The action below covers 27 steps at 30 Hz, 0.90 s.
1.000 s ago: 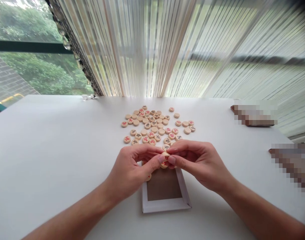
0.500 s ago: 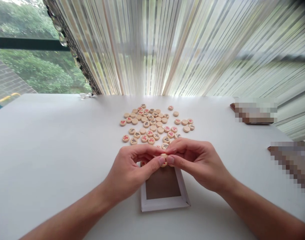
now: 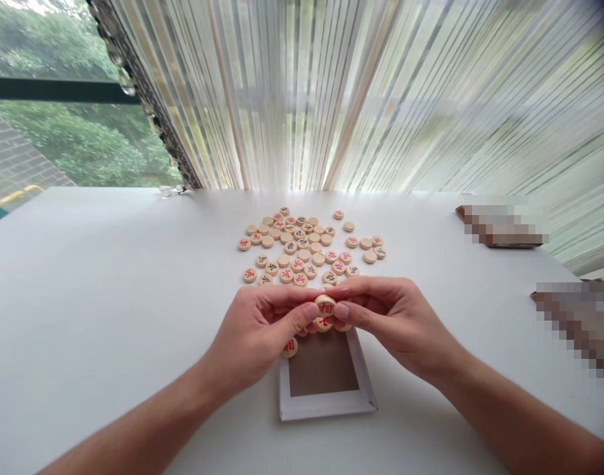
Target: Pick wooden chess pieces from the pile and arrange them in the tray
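Between the fingertips of my left hand (image 3: 267, 330) and my right hand (image 3: 393, 323) is a round wooden Chinese chess piece (image 3: 325, 305), its red character tilted up towards me. Both hands pinch it, thumbs on the near side. Just below it lies another piece with a red mark (image 3: 323, 323), partly covered by my fingers. A shallow white box lid (image 3: 331, 405) with a brown inside sits under my hands. One red-marked piece (image 3: 290, 347) rests at its left edge, beside my left thumb. The lid's far side is mostly hidden by my fingers.
Beyond my hands, several loose chess pieces (image 3: 304, 254) are scattered on the white table (image 3: 133, 297), some red, some black, some blank side up. Two brown, partly blurred objects (image 3: 514, 239) lie at the right. A string curtain (image 3: 306, 99) hangs behind the table.
The held chess piece has been turned so its red character now shows. A red-marked piece at the lid's left edge has come into view beside my left thumb.
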Each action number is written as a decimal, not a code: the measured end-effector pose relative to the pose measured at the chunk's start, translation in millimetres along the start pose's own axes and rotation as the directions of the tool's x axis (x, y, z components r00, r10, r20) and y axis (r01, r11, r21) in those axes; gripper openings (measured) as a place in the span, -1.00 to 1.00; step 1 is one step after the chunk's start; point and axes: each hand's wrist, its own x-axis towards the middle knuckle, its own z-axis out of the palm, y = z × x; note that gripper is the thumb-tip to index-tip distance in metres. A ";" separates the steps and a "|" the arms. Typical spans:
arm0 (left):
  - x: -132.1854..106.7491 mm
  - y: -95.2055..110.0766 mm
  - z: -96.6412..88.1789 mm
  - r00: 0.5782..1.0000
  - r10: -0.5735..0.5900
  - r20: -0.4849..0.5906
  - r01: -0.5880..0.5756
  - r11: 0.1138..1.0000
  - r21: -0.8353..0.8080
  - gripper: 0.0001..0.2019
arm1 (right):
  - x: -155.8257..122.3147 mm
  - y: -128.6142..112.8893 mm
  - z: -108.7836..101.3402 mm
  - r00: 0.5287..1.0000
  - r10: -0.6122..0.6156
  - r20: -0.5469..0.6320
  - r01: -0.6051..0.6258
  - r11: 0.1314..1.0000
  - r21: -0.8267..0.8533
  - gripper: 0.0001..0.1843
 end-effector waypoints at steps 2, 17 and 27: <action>0.2 0.0 -0.3 1.000 -0.010 0.009 0.010 1.000 -0.002 -0.69 | 0.4 0.7 -0.2 1.000 0.007 -0.006 -0.007 1.000 0.007 -0.76; 1.7 -1.5 -1.4 1.000 -0.019 0.002 0.019 0.997 -0.070 -0.60 | 1.4 4.8 -3.7 1.000 0.019 0.018 -0.019 0.999 0.033 -0.66; -0.4 -0.3 1.7 0.998 0.034 -0.046 -0.037 0.998 -0.047 -0.61 | 1.6 5.3 -3.7 0.999 0.048 -0.013 -0.047 0.999 0.021 -0.64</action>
